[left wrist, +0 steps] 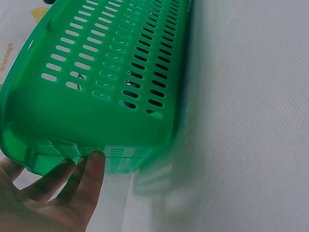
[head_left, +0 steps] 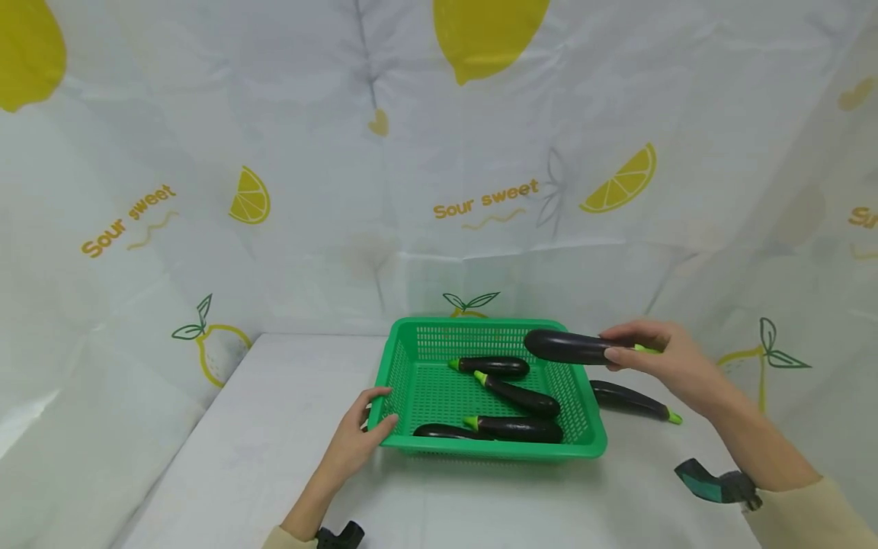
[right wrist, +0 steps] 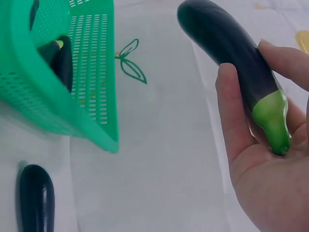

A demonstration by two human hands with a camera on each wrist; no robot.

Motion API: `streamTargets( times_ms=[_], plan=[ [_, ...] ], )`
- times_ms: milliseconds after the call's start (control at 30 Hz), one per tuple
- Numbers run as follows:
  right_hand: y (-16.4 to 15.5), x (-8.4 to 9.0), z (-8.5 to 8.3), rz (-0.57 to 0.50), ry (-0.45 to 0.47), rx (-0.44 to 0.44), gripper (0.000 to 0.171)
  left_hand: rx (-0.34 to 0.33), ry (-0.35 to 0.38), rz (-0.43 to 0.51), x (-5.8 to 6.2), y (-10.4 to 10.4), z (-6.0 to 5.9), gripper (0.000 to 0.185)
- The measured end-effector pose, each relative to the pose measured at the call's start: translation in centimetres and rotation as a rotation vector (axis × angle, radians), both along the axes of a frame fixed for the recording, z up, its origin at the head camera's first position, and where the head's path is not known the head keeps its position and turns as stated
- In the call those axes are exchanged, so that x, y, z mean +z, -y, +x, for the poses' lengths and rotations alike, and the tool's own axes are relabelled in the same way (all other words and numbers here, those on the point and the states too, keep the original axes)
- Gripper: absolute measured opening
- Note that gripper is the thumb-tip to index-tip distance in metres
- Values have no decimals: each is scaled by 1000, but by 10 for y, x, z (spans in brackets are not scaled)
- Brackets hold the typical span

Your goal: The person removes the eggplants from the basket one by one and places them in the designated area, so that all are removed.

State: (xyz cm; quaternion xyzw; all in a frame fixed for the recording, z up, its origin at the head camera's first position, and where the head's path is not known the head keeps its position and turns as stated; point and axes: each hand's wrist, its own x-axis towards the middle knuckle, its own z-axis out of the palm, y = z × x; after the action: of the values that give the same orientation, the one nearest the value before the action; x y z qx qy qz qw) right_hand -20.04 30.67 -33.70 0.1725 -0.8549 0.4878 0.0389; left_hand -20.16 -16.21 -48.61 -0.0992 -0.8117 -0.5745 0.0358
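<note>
My right hand (head_left: 668,362) holds an eggplant (head_left: 565,347) near its green stem end, thumb on one side and fingers on the other. Its dark rounded end points left, over the right rim of a green plastic basket (head_left: 494,450). In the right wrist view the held eggplant (right wrist: 224,43) slants up and away from the palm. At the basket's left side, my left hand (head_left: 357,435) grips the rim. The left wrist view has its fingers (left wrist: 89,188) against the outer wall of the basket (left wrist: 96,116). Several eggplants (head_left: 517,396) lie inside the basket.
Another eggplant (head_left: 631,400) lies on the white table (head_left: 274,427) just right of the basket, its green stem pointing right. Behind the table hangs a white sheet (head_left: 309,191) printed with lemons and lettering.
</note>
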Motion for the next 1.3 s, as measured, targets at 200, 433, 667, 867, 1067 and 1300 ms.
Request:
streamTargets(
  times_ms=[200, 433, 667, 867, 1067, 1300],
  plan=[
    [-20, -19, 11, -28, 0, -67, 28, -2, -10, -6, -1, 0, 1, 48],
    [-42, -35, 13, -56, -18, -95, 30, 2, -8, -1, 0, 0, 0, 49],
    [-63, -50, 10, -108, -14, -118, 29, -3, -11, 5, 1, 1, 1, 49],
    [-80, -66, 10, -149, 60, -141, 26, -3, 2, 10, 0, 0, 1, 48],
    [-93, -86, 10, -104, 102, -183, 27, -3, 10, 18, 1, 0, 1, 47],
    [-97, -106, 7, -88, 201, -252, 36, 1, 12, 15, 1, 0, 1, 47]
  ],
)
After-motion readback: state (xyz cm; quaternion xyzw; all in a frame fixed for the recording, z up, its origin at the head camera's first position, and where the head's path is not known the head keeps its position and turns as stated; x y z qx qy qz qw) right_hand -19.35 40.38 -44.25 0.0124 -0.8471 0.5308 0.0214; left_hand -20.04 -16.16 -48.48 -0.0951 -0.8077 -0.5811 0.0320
